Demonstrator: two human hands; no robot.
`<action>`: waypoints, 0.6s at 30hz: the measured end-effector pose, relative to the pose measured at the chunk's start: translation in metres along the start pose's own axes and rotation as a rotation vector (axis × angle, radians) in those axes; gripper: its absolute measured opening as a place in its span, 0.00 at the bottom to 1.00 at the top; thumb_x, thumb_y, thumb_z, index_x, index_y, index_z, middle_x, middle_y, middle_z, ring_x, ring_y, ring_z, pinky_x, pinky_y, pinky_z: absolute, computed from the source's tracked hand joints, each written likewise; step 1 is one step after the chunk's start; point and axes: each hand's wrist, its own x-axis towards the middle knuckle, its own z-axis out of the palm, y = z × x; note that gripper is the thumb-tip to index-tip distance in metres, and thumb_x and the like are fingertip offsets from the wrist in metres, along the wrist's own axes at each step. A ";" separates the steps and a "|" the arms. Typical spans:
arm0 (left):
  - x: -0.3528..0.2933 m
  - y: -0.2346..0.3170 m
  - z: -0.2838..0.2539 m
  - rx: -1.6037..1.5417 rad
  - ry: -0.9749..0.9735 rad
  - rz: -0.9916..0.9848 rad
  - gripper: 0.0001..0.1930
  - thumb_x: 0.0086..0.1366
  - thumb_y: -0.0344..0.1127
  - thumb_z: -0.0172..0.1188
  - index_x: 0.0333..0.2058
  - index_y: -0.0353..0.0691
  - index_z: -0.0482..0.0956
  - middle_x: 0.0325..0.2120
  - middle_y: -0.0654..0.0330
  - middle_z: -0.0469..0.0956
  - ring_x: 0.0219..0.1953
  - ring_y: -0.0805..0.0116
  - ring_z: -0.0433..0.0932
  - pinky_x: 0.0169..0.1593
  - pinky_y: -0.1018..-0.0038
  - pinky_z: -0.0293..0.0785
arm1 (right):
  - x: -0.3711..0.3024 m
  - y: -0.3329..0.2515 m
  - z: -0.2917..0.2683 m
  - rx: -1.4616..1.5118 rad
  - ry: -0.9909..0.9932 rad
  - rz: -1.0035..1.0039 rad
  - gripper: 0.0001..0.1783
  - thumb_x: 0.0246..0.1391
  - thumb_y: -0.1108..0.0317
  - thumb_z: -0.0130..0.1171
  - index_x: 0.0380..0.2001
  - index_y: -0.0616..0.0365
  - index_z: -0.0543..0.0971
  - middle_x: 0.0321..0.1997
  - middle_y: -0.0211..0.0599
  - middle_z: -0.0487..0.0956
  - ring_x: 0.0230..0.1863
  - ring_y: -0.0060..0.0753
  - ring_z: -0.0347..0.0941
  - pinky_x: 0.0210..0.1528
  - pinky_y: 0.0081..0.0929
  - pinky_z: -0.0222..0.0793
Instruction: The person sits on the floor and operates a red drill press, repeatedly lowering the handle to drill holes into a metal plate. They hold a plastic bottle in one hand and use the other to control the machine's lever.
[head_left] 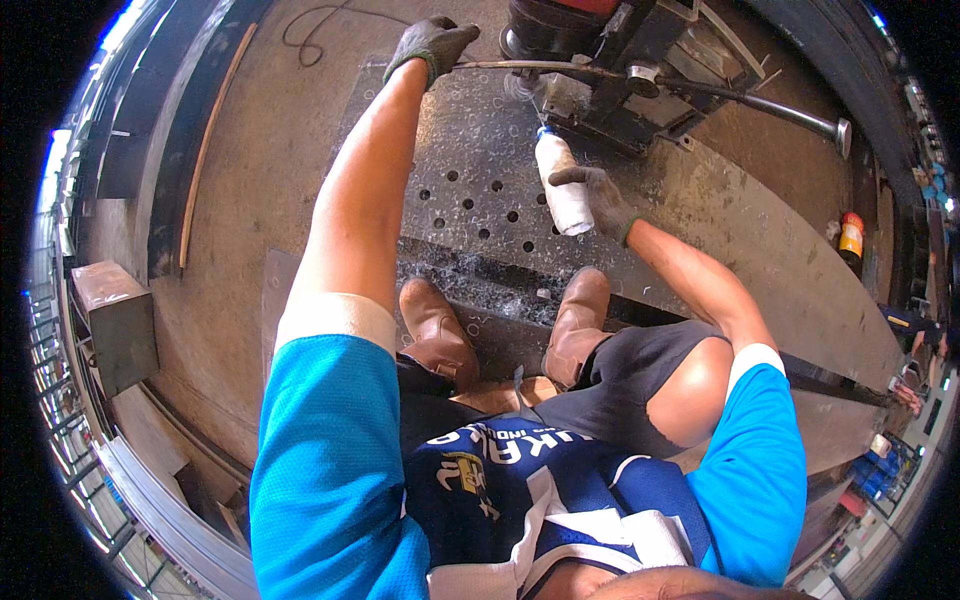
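Apparently drilling: nearside of the magnetic drill (548, 34), the right hand (598, 200) wraps a white squeeze bottle (560, 170), while to its left the left hand (432, 46), closure unclear, meets the feed lever (495, 65), likely needing steady pressure next.

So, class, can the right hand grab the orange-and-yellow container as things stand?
Probably not: the right hand is wrapped around the white bottle, and the orange-and-yellow container sits well off to the right, past the metal plate's edge.
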 end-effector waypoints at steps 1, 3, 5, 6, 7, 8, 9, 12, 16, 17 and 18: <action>0.001 -0.001 0.000 -0.003 -0.012 0.000 0.34 0.60 0.65 0.61 0.53 0.43 0.85 0.48 0.47 0.86 0.55 0.48 0.83 0.60 0.59 0.75 | -0.002 0.000 0.002 -0.037 0.045 -0.018 0.12 0.54 0.69 0.69 0.39 0.63 0.81 0.31 0.38 0.83 0.27 0.34 0.82 0.34 0.28 0.83; 0.003 -0.003 0.003 -0.005 -0.013 0.012 0.34 0.60 0.65 0.61 0.52 0.42 0.85 0.48 0.47 0.86 0.54 0.47 0.83 0.60 0.59 0.75 | -0.004 -0.001 0.004 -0.073 0.077 -0.048 0.11 0.55 0.71 0.68 0.40 0.64 0.81 0.31 0.38 0.83 0.27 0.33 0.82 0.34 0.28 0.83; 0.006 -0.004 0.007 -0.006 0.010 0.034 0.34 0.60 0.65 0.61 0.52 0.42 0.86 0.48 0.47 0.85 0.54 0.47 0.83 0.59 0.58 0.75 | -0.004 -0.004 0.003 -0.074 0.051 -0.071 0.11 0.56 0.72 0.66 0.42 0.64 0.82 0.32 0.37 0.83 0.28 0.32 0.82 0.34 0.29 0.83; 0.006 -0.006 0.008 -0.011 0.002 0.025 0.34 0.60 0.65 0.61 0.52 0.42 0.85 0.48 0.47 0.85 0.54 0.47 0.83 0.60 0.58 0.75 | -0.005 -0.002 0.002 -0.086 0.041 -0.067 0.12 0.57 0.72 0.66 0.43 0.64 0.82 0.33 0.37 0.83 0.29 0.32 0.82 0.35 0.29 0.83; 0.007 -0.007 0.009 -0.015 -0.003 0.019 0.34 0.60 0.65 0.61 0.53 0.42 0.85 0.49 0.47 0.85 0.54 0.47 0.82 0.60 0.58 0.75 | -0.005 -0.001 0.000 -0.100 0.030 -0.066 0.12 0.58 0.72 0.65 0.44 0.64 0.82 0.33 0.38 0.83 0.29 0.32 0.82 0.35 0.29 0.83; 0.008 -0.008 0.009 -0.020 -0.005 0.013 0.34 0.60 0.65 0.61 0.53 0.42 0.85 0.49 0.47 0.85 0.55 0.47 0.82 0.60 0.58 0.75 | -0.003 -0.002 -0.002 -0.089 0.006 -0.060 0.13 0.58 0.72 0.65 0.46 0.64 0.82 0.34 0.38 0.83 0.29 0.32 0.82 0.36 0.30 0.83; 0.009 -0.008 0.009 -0.009 0.014 0.026 0.34 0.61 0.65 0.60 0.53 0.43 0.85 0.49 0.47 0.85 0.53 0.48 0.83 0.59 0.59 0.75 | -0.001 -0.003 -0.004 -0.097 -0.023 -0.067 0.14 0.59 0.71 0.64 0.47 0.63 0.82 0.36 0.38 0.83 0.30 0.33 0.82 0.37 0.30 0.84; 0.008 -0.009 0.011 0.009 0.045 0.039 0.33 0.61 0.65 0.60 0.54 0.44 0.85 0.50 0.48 0.85 0.53 0.49 0.83 0.58 0.59 0.75 | 0.001 0.001 -0.010 -0.153 -0.080 -0.132 0.16 0.63 0.67 0.62 0.51 0.62 0.82 0.39 0.40 0.83 0.33 0.34 0.83 0.40 0.31 0.85; 0.007 -0.008 0.012 -0.021 0.043 0.031 0.35 0.60 0.64 0.62 0.56 0.43 0.83 0.54 0.46 0.83 0.58 0.46 0.80 0.63 0.59 0.74 | -0.002 0.009 -0.009 -0.354 -0.065 -0.306 0.22 0.69 0.55 0.55 0.54 0.62 0.80 0.43 0.43 0.83 0.40 0.36 0.84 0.44 0.33 0.85; 0.005 -0.009 0.012 -0.030 0.052 0.038 0.35 0.60 0.64 0.62 0.56 0.43 0.84 0.54 0.46 0.83 0.58 0.46 0.80 0.63 0.58 0.73 | -0.003 0.009 -0.007 -0.376 -0.013 -0.276 0.24 0.71 0.52 0.54 0.55 0.62 0.80 0.44 0.43 0.83 0.41 0.36 0.84 0.45 0.34 0.85; 0.004 -0.009 0.012 -0.033 0.056 0.038 0.35 0.60 0.64 0.62 0.56 0.43 0.84 0.53 0.46 0.83 0.57 0.46 0.81 0.62 0.59 0.74 | -0.005 0.007 -0.004 -0.331 -0.065 -0.242 0.24 0.71 0.52 0.53 0.55 0.62 0.80 0.45 0.44 0.84 0.41 0.37 0.84 0.45 0.35 0.85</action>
